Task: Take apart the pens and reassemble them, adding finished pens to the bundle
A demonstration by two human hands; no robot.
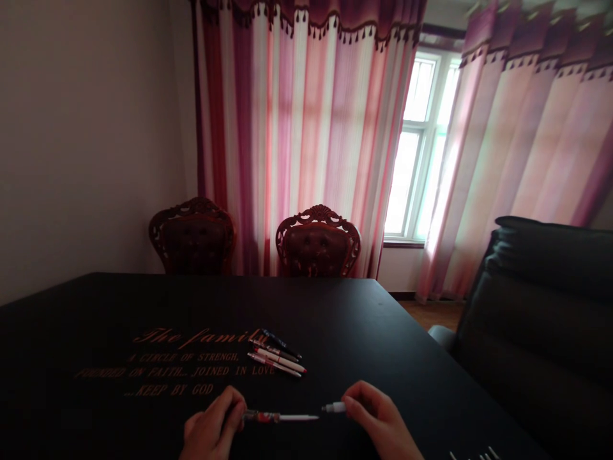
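The person's left hand (pixel 213 425) is closed around the end of a dark pen barrel (pixel 261 416) with red print, pinching it between thumb and fingers, and a thin white shaft (pixel 299 417) runs from that barrel toward the middle of the bench. The right hand (pixel 378 415) is also closed, its fingertips (pixel 352 402) pinching a short white pen piece (pixel 335 407) with a dark tip that points left. That tip and the end of the white shaft are near each other but not touching, and both are held just above the front of the black bench (pixel 383 358). Farther in, a small group of pens (pixel 278 353) lies out of reach of neither hand, slanting side by side and touching or almost touching; there look to be four, some dark and some white with red markings. To their left, gold lettering (pixel 177 370) is printed on the bench top. Some small pale objects (pixel 481 455) sit at the bottom edge of the view, too cut off to identify. Beyond the bench stand two carved wooden chairs (pixel 192 236) (pixel 318 246) with dark buttoned backs, in front of pink-and-white striped curtains (pixel 297 128) and a bright window (pixel 421 147). A black padded armchair (pixel 536 332) sits just off the bench's right side.
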